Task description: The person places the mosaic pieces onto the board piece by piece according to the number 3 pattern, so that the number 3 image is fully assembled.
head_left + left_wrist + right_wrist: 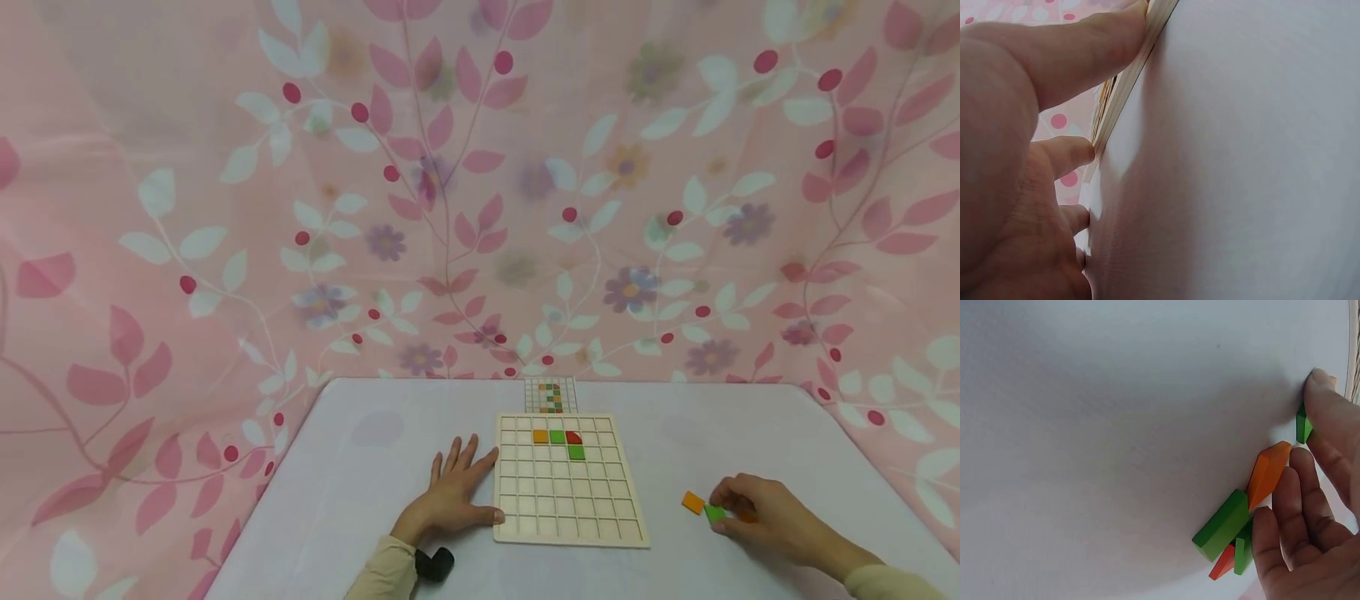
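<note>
My left hand (448,498) lies spread at the left edge of a pale gridded board (567,507), its thumb and a finger touching the rim; the left wrist view shows this hand (1029,206) from below. Four tiles sit in the upper grid: an orange one (540,437), a green one (557,437), a red one (573,437) and, under the red, another green (577,452). Right of the board, my right hand (780,518) pinches a green tile (1302,425) between thumb and forefinger, low at the table. An orange tile (693,502) lies beside it.
Behind the board lies a small gridded pattern card (551,398). Under my right hand's other fingers are an orange piece (1267,472), green pieces (1224,525) and a red one (1223,562). A floral cloth (480,208) hangs behind the white table (360,483).
</note>
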The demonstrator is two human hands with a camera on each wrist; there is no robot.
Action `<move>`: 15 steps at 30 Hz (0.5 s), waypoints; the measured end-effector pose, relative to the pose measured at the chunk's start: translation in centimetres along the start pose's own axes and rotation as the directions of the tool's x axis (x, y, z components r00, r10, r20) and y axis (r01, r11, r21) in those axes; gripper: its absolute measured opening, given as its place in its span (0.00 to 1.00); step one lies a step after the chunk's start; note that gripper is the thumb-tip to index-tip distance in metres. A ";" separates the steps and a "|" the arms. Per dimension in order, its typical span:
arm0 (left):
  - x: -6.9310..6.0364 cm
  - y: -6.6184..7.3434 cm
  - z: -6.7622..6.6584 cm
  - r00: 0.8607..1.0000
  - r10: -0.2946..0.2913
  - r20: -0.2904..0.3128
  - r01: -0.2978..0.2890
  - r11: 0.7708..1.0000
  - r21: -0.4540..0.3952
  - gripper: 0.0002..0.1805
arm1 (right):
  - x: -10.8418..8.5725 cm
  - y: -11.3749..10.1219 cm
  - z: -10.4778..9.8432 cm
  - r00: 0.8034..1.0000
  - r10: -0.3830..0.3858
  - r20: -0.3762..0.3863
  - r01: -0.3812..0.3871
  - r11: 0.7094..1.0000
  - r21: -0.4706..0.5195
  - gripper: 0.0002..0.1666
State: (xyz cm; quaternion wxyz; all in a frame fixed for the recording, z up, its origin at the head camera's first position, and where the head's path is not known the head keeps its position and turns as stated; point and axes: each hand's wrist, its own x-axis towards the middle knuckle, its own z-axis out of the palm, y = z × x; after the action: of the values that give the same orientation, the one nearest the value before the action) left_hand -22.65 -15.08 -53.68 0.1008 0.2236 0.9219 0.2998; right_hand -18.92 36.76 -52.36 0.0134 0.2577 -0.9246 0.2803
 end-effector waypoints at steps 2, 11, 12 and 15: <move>0.0 0.0 0.0 1.000 0.002 -0.002 -0.002 1.000 -0.003 0.56 | 0.0 0.0 0.2 1.000 -0.017 -0.023 0.016 1.000 -0.009 0.15; 0.1 -0.1 0.1 1.000 -0.022 0.008 0.022 1.000 -0.005 0.56 | 0.9 -0.4 1.4 0.995 -0.019 -0.097 0.014 0.999 -0.045 0.16; 0.1 -0.1 0.2 1.000 -0.022 0.007 0.022 1.000 -0.006 0.56 | 1.0 -0.5 1.5 0.995 -0.011 -0.097 0.007 0.999 -0.046 0.16; 0.1 -0.1 0.2 1.000 -0.022 0.006 0.022 1.000 -0.009 0.57 | 1.3 -1.0 1.9 0.995 0.022 -0.099 -0.029 0.997 -0.068 0.17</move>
State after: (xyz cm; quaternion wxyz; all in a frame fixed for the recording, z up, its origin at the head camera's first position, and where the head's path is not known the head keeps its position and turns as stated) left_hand -22.70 -15.02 -53.87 0.1079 0.2137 0.9227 0.3022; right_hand -19.35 34.44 -53.17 0.0641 0.2311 -0.9351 0.2607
